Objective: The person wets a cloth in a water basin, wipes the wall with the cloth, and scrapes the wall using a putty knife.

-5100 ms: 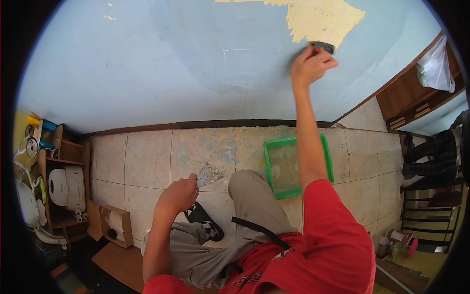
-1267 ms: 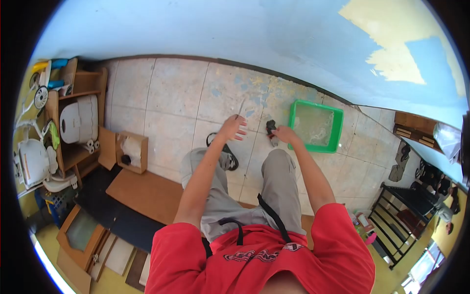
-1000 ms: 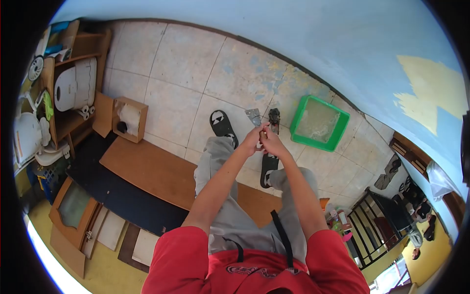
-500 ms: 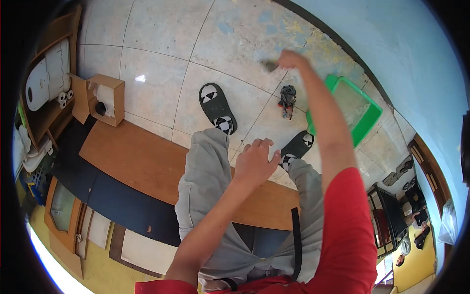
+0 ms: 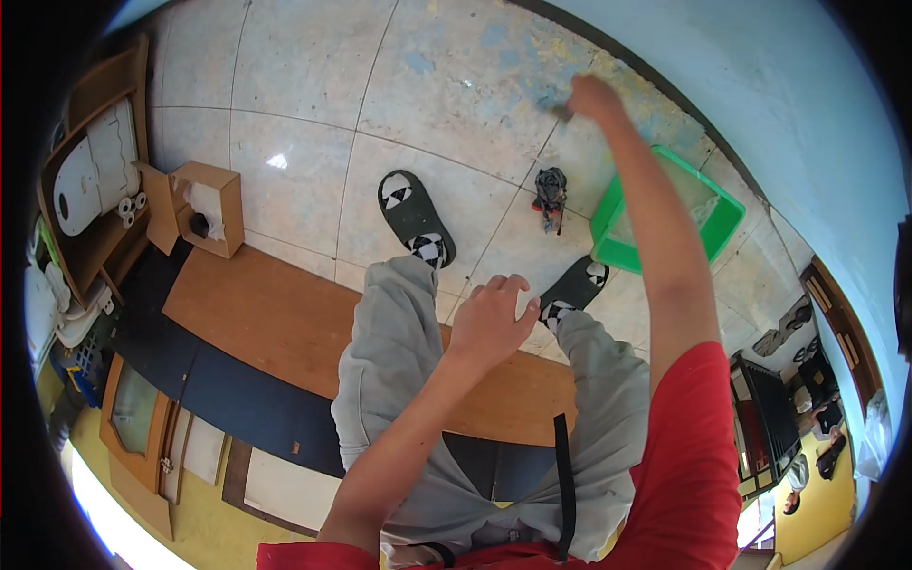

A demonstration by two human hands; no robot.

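My right hand (image 5: 595,97) is closed around a small flat tool (image 5: 557,108) that resembles a scraper; motion blurs it and its handle is hidden. The tool is at the tiled floor, beside patches of yellow and blue paint (image 5: 556,47). My left hand (image 5: 492,321) hangs between my knees, fingers loosely bent and thumb apart, with nothing in it. On the floor below my right hand lies a dark grey bundle (image 5: 550,182) with a reddish part. Partly behind my right forearm sits a green tray (image 5: 617,249) with something pale inside.
I sit on a brown and dark-blue bench (image 5: 256,302). An open cardboard box (image 5: 231,211) stands at its left end. Wooden shelving (image 5: 84,85) is on the far left, a light-blue wall (image 5: 769,85) on the right. Another person (image 5: 796,475) shows at far right.
My right hand and the tool have moved up and to the right across the floor. My left hand stays nearly in place. The view has shifted slightly.
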